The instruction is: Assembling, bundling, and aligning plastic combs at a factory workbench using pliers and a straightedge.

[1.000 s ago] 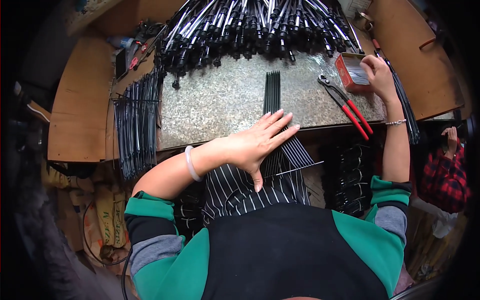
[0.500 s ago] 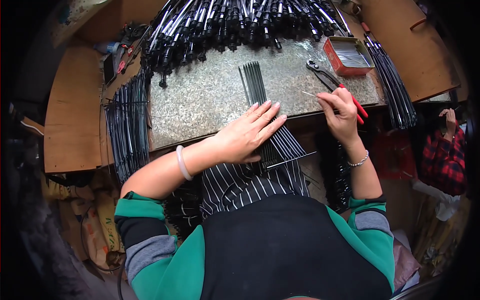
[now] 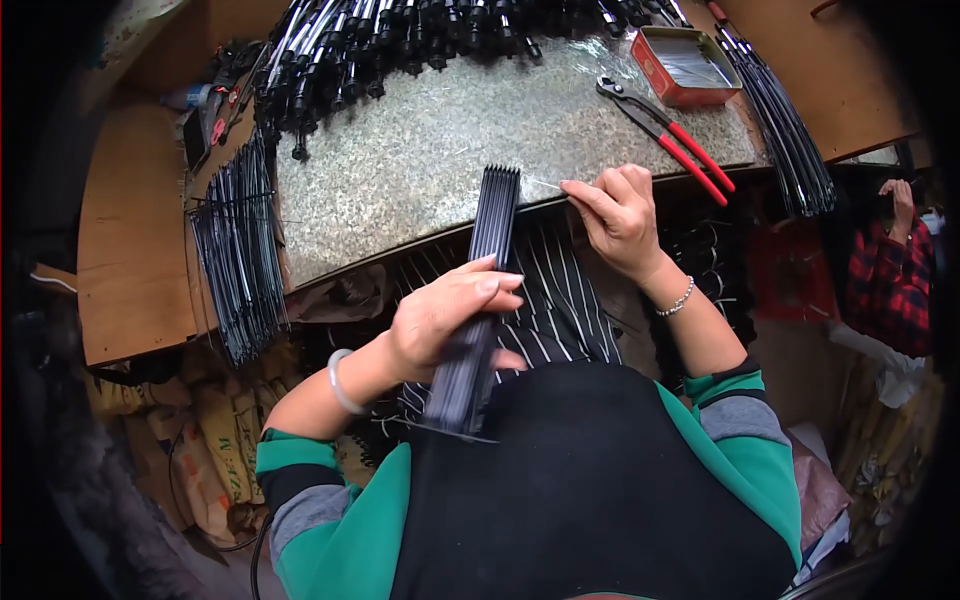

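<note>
My left hand (image 3: 445,315) is closed around a narrow bundle of thin black metal rods (image 3: 493,220), which look like umbrella ribs. Their pointed far ends line up just over the worktop's front edge; the near ends, blurred, hang above my apron by a thin crossing rod. Between thumb and forefinger of my right hand (image 3: 620,222) is pinched a fine wire (image 3: 543,184). It points left, its tip close to the rods' far ends; whether it touches them I cannot tell.
Red-handled pliers (image 3: 668,142) lie on the speckled worktop (image 3: 380,170), near a red tin (image 3: 655,78) of thin wires. Black-and-silver shafts (image 3: 400,45) are heaped at the back. Dark rod bundles stand at left (image 3: 235,265) and right (image 3: 780,130). Another person's checked sleeve (image 3: 890,290) shows far right.
My left hand has lifted the rods off the worktop and drawn them toward me, now gripping round them. My right hand has moved left with the wire, toward the rod ends.
</note>
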A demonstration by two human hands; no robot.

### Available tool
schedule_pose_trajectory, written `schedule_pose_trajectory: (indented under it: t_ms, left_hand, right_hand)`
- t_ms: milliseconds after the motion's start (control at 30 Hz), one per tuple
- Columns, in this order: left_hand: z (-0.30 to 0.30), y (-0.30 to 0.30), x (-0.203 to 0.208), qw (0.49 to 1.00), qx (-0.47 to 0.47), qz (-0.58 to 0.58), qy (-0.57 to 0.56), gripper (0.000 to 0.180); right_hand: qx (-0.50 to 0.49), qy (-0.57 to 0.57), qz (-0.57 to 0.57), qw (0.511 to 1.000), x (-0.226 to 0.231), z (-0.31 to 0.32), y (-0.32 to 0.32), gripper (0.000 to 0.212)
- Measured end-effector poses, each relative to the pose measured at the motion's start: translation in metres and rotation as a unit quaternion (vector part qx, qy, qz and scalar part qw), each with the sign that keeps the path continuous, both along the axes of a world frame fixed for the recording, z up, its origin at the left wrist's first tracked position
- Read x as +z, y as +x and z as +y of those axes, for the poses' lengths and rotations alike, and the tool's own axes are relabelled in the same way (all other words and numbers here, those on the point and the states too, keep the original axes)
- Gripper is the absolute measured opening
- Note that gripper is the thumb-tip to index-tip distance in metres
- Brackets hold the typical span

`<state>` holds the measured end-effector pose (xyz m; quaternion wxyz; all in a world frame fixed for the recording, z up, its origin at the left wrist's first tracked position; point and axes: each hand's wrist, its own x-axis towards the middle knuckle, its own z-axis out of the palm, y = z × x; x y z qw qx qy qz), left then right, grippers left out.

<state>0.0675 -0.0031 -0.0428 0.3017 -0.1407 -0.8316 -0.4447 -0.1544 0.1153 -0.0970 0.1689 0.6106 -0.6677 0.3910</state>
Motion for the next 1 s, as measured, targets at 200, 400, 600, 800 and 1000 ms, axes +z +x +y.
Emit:
schedule_pose_trajectory:
  t_ms: [200,400,600,800,1000]
  left_hand:
    - [-0.024,0.022,0.006,0.991,-0.004,-0.104,-0.080,0.050]
    - [-0.030,0.025,0.003,0.989,0.000,-0.092,-0.116,0.053]
    - [-0.033,0.026,0.001,0.987,0.009,-0.084,-0.135,0.054]
    - [-0.033,0.027,0.001,0.985,0.002,-0.092,-0.143,0.053]
    - [-0.034,0.026,0.001,0.988,0.006,-0.093,-0.125,0.053]
  right_hand:
    - [-0.011,-0.013,0.010,1.000,-0.008,0.000,0.007,0.022]
    - [-0.032,-0.012,0.009,0.999,-0.011,-0.003,0.011,0.021]
    - [-0.037,-0.013,0.000,0.999,-0.009,-0.004,0.012,0.020]
    - [-0.041,-0.003,0.001,0.999,-0.008,-0.004,0.014,0.020]
    - [-0.044,-0.008,-0.005,0.999,-0.010,-0.005,0.015,0.021]
